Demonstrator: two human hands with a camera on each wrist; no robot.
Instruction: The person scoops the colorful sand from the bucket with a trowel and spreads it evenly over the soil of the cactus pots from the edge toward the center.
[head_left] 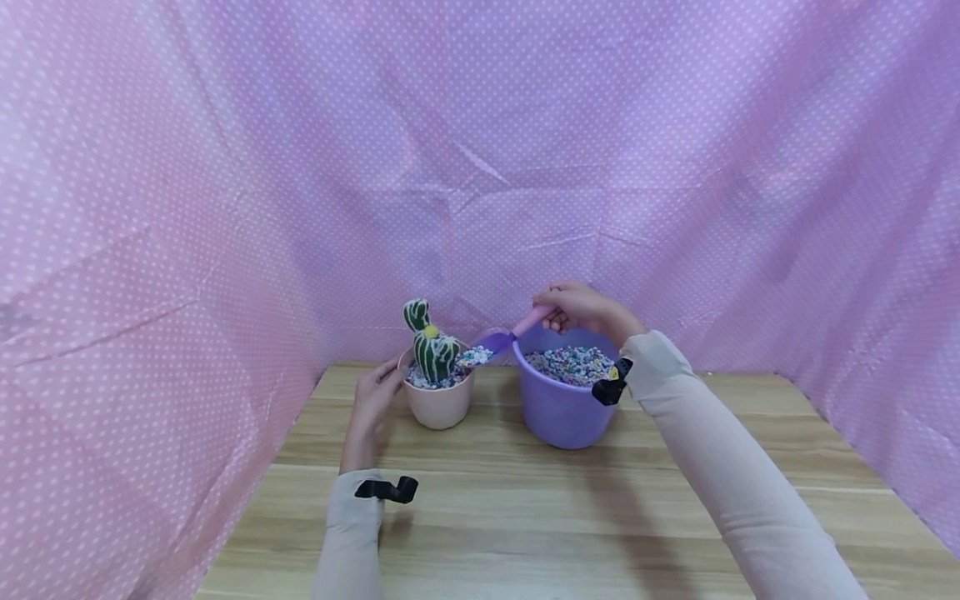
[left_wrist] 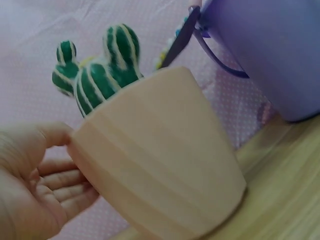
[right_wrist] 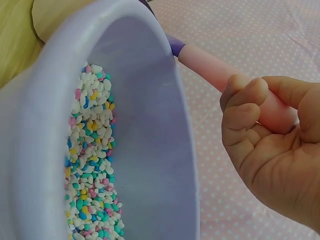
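Observation:
A pale peach flowerpot [head_left: 438,408] holds a green striped cactus [head_left: 435,357] with a yellow flower, set in small coloured pebbles. My left hand [head_left: 377,398] holds the pot's left side, thumb close to the rim in the left wrist view. With curled fingers, my right hand [head_left: 576,306] grips the pink handle [right_wrist: 210,67] of a small shovel with a purple blade [head_left: 495,341]. White and coloured pebbles [head_left: 475,357] fill the blade, whose tip overlaps the pot's right rim. The shovel slants down leftward past the purple bucket [head_left: 562,412].
More multicoloured pebbles [right_wrist: 92,165] lie inside the bucket, which stands right of the pot. Both stand toward the back of a wooden table [head_left: 480,517]. Pink dotted cloth [head_left: 480,250] hangs behind and along both sides.

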